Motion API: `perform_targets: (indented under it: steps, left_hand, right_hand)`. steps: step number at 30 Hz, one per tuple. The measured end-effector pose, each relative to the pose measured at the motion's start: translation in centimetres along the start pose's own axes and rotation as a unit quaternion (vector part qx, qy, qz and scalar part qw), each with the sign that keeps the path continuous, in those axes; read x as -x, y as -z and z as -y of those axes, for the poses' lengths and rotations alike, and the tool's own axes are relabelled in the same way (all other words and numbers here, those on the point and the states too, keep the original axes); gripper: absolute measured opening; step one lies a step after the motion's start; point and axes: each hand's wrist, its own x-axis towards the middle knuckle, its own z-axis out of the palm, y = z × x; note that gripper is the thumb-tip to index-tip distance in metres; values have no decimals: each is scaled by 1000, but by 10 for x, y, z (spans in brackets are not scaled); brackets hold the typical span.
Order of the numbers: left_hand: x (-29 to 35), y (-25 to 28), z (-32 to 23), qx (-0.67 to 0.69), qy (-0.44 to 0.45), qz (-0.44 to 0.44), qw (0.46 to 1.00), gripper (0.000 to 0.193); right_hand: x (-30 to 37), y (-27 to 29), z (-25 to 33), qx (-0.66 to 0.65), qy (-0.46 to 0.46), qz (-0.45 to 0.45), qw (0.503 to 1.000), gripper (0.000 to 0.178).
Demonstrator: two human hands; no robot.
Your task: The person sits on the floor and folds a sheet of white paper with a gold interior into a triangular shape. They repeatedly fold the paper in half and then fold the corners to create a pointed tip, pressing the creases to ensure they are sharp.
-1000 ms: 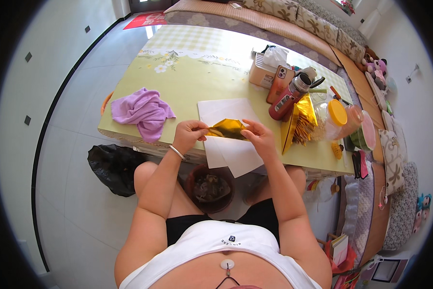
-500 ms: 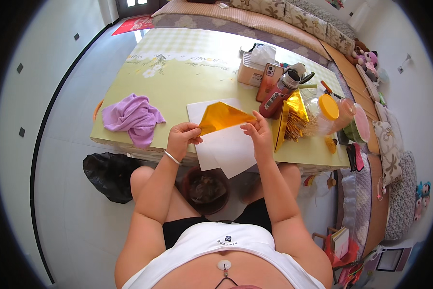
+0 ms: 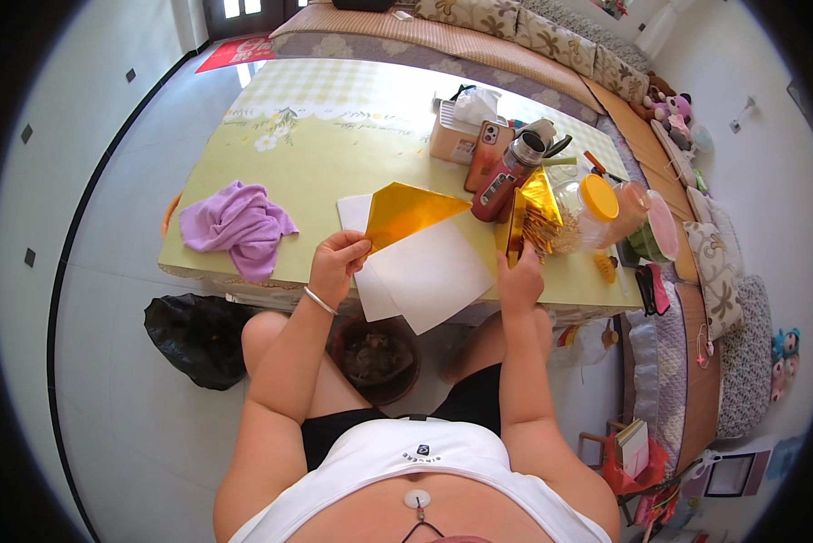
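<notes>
My left hand (image 3: 341,262) pinches a folded sheet of gold foil paper (image 3: 411,215) by its near left corner. The foil is a pointed, roughly triangular shape, its tip toward the right, above white paper sheets (image 3: 434,276) at the table's near edge. My right hand (image 3: 521,282) is closed at the near end of an upright gold foil piece (image 3: 512,226). What its fingertips grip is partly hidden. Right beside that hand is a bundle of thin gold strips (image 3: 542,233), with more gold foil (image 3: 540,192) behind it.
A purple cloth (image 3: 239,226) lies on the table's left. Behind my right hand stand a red thermos (image 3: 497,195), a phone (image 3: 490,149), a tissue box (image 3: 452,136) and a yellow-lidded jar (image 3: 597,199). Below are a dark bucket (image 3: 375,357) and a black bag (image 3: 194,339).
My right hand has let go of the gold foil's tip and moved right to the upright gold piece by the strips. My left hand still holds the folded foil, now tilted more upright.
</notes>
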Motion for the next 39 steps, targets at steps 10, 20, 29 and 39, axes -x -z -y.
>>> perform_targets:
  steps: [10, 20, 29, 39]
  left_hand:
    - [2, 17, 9, 12, -11, 21, 1000, 6]
    - [11, 9, 14, 54, -17, -4, 998, 7]
    - [32, -86, 31, 94, 120, -56, 987, 9]
    - [45, -175, 78, 35, 160, -49, 985, 9]
  right_hand:
    - [-12, -7, -4, -73, -59, 63, 994, 55]
    - [-8, -6, 12, -5, -35, 62, 997, 41]
    - [-1, -5, 2, -239, -50, 27, 969, 31]
    - [17, 37, 28, -669, -103, 140, 723, 33]
